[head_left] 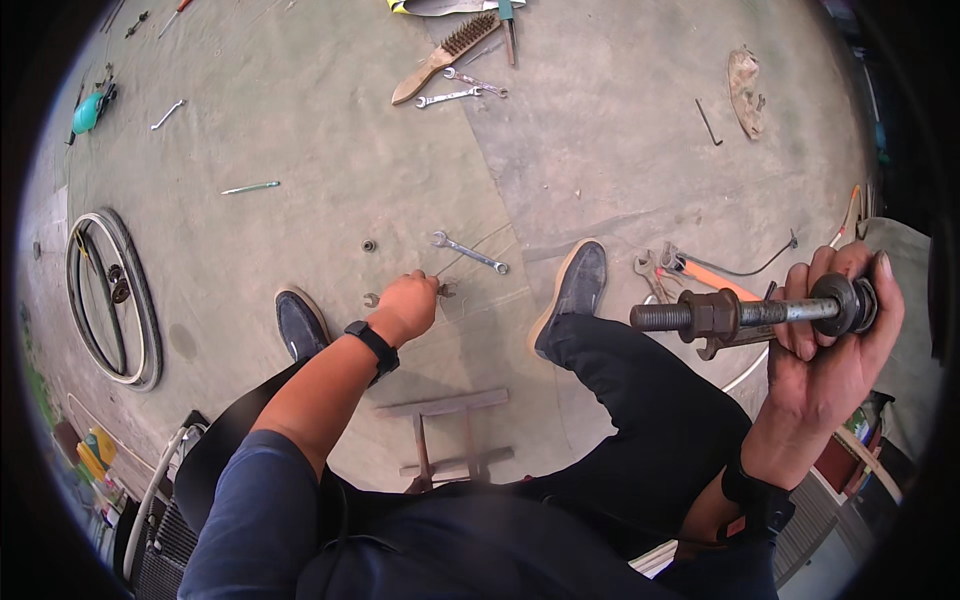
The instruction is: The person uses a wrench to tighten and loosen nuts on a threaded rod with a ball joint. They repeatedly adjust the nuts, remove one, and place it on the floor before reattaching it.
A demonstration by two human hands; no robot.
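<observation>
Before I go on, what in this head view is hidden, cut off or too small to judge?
- Left hand: its fingertips curl under at the floor, so whether it grips the small part beside it is unclear.
- Axle: its far end is hidden in the right hand.
- Small nut on the floor: too small to tell its type.
- Tyre: bent and squeezed near the fisheye rim.
- Stool: partly hidden by the person's body.

A single head-worn fisheye view looks steeply down from above the seated person onto the concrete floor (300,150). The right hand (830,340) sits close to the lens at 3 o'clock, the left hand (405,305) lower, near centre. Tools at 12 o'clock lie far off. Edges bend toward the dark rim.
</observation>
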